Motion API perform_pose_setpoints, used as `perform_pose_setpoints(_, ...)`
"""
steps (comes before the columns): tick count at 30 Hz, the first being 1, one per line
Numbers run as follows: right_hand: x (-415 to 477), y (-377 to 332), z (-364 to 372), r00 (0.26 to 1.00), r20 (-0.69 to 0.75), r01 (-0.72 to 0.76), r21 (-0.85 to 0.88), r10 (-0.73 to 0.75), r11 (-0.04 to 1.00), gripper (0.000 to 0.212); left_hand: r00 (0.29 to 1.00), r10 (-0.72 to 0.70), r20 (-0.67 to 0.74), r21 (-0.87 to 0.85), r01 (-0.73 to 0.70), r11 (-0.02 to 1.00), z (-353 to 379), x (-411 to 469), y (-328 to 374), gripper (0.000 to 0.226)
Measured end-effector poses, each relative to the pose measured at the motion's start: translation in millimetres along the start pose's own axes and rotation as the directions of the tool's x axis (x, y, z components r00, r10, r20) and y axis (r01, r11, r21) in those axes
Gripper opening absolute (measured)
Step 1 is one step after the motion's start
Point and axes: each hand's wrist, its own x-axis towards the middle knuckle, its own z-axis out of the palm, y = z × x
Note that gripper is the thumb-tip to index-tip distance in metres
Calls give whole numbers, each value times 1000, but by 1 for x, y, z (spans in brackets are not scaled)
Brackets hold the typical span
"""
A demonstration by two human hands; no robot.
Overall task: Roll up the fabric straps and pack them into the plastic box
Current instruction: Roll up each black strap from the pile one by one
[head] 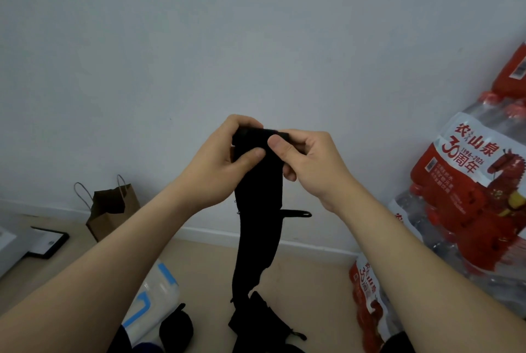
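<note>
The tan floor [307,290] carries the plastic box [153,295] with blue clasps. Just right of the box sits 1 rolled black strap [176,327], and farther right a heap of black straps [256,321]. Beyond the box stands a brown paper bag [111,216]; far right of it are bottled-water packs [367,304].

Brown paper bag [113,210] by the wall [256,25], black frame [48,241] on the floor [313,281], red-labelled water-bottle packs [469,181] stacked right

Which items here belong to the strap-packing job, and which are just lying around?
Job: black strap, gripped by left hand and right hand; rolled strap; loose straps on floor; plastic box.
Lying about: paper bag; bottled-water packs; framed board.
</note>
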Motion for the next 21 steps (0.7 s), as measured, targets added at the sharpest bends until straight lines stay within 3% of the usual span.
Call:
perform_pose_setpoints(3, 0, 2, -1, 998, -31, 59, -26, -60, 998, 16, 994, -105, 40, -32, 106, 994, 5, -2, 4, 32)
perform_pose_setpoints(6, -2, 2, -4, 997, -32, 64, -70, -66, 995, 23, 998, -67, -16, 47, 67, 997, 1, 0, 8, 18)
perform_pose_setpoints(9, -3, 3, -6, 1000, -10, 19, -34, -19, 999, 32, 998, -57, 0, -39, 57, 998, -4, 0, 7, 23)
perform_pose_setpoints(13, 0, -1, -1, 998, -47, 37, -65, -40, 997, 26, 997, -58, 43, -110, 63, 992, -7, -1, 5, 32)
perform_pose_setpoints(17, -1, -2, 2, 996, -41, 72, -71, -75, 995, 31, 991, -115, 65, 17, 114, 993, -9, 2, 0, 23)
perform_pose_setpoints(21, -2, -1, -2, 1000, -1, 5, -30, -5, 1000, 22, 998, -29, 61, 13, 28, 1000, -11, 2, -1, 11)
